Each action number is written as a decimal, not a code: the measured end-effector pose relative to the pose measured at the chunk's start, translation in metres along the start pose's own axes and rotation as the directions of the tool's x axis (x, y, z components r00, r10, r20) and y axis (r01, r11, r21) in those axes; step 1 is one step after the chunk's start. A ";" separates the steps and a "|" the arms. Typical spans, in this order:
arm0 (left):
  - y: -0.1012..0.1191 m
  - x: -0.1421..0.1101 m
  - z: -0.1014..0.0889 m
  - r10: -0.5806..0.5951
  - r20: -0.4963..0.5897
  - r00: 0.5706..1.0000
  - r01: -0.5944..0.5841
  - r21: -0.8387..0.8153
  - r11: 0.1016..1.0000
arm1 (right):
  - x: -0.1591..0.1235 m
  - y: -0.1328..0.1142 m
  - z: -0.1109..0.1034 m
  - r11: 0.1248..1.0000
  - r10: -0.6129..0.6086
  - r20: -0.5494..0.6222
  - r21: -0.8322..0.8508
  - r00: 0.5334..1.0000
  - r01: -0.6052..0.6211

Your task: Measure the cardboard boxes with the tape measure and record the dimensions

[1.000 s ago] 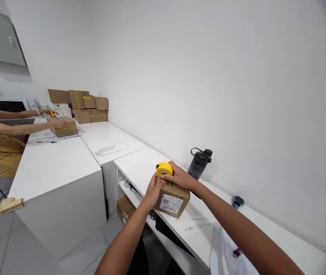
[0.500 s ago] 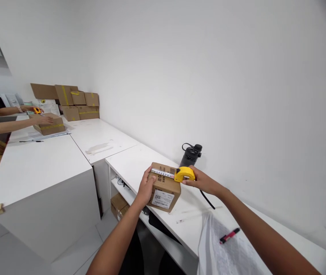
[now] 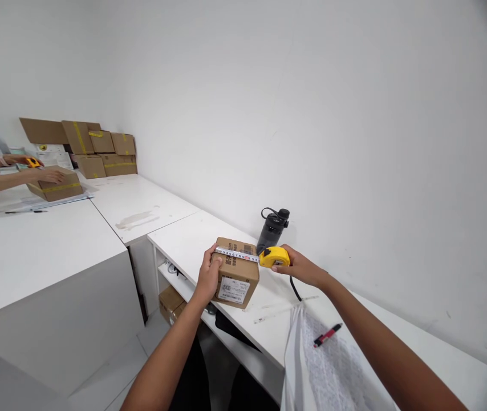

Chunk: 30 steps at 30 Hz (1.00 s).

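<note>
A small brown cardboard box (image 3: 250,279) with a white label on its front side stands on the white table (image 3: 264,325). Across its top runs the blade of a yellow tape measure (image 3: 271,257). My right hand (image 3: 303,267) is wrapped round the tape's case, just off the box's right edge. At the box's left edge, my left hand (image 3: 207,278) grips the box, fingers near the end of the blade and thumb on the top. Whether the left fingers also pin the blade end is hard to tell.
Behind the box stands a dark water bottle (image 3: 272,228). A red and black pen (image 3: 328,335) lies on written paper sheets (image 3: 333,377) at the front right. At the far left, another person's hands (image 3: 51,174) hold a tape measure and a box near stacked cartons (image 3: 102,149).
My right hand has drawn the tape case rightward relative to the box, so more blade shows across its top. My left hand stays at the box. The whole view has shifted slightly.
</note>
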<state>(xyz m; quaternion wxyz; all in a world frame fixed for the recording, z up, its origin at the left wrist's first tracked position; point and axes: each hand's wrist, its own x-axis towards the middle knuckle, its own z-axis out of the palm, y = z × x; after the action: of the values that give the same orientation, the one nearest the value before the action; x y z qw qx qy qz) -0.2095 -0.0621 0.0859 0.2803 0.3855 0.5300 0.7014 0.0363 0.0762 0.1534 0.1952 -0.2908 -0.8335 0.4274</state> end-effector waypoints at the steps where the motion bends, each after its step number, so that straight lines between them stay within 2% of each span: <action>1: 0.000 0.000 0.000 0.000 0.000 1.000 0.000 -0.002 1.000 | 0.000 0.000 0.000 1.000 -0.003 -0.003 -0.007 1.000 0.003; 15: 0.006 -0.003 0.002 -0.004 -0.002 1.000 0.004 -0.037 0.999 | 0.002 -0.009 0.006 1.000 0.026 -0.049 -0.007 0.998 -0.026; 18: 0.006 -0.003 0.002 -0.011 -0.001 1.000 0.011 -0.052 0.999 | 0.003 -0.012 0.007 0.999 0.050 -0.066 -0.014 0.997 -0.051; 23: 0.001 -0.003 0.001 -0.025 -0.001 1.000 0.025 -0.065 0.998 | 0.006 -0.013 0.010 1.000 0.027 -0.097 -0.004 0.995 -0.027; 27: -0.006 -0.002 0.000 -0.012 -0.007 1.000 0.012 -0.049 0.999 | 0.015 -0.022 0.022 1.000 0.000 -0.069 0.028 0.998 0.001; 30: -0.009 -0.002 0.000 0.003 -0.018 1.000 -0.004 -0.050 0.999 | 0.027 -0.039 0.038 0.996 -0.043 -0.067 -0.080 0.997 0.037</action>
<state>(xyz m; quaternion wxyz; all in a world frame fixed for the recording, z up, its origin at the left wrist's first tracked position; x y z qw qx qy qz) -0.2087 -0.0613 0.0766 0.2840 0.3730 0.5139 0.7184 -0.0180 0.0530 0.1668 0.2205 -0.2959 -0.8481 0.3801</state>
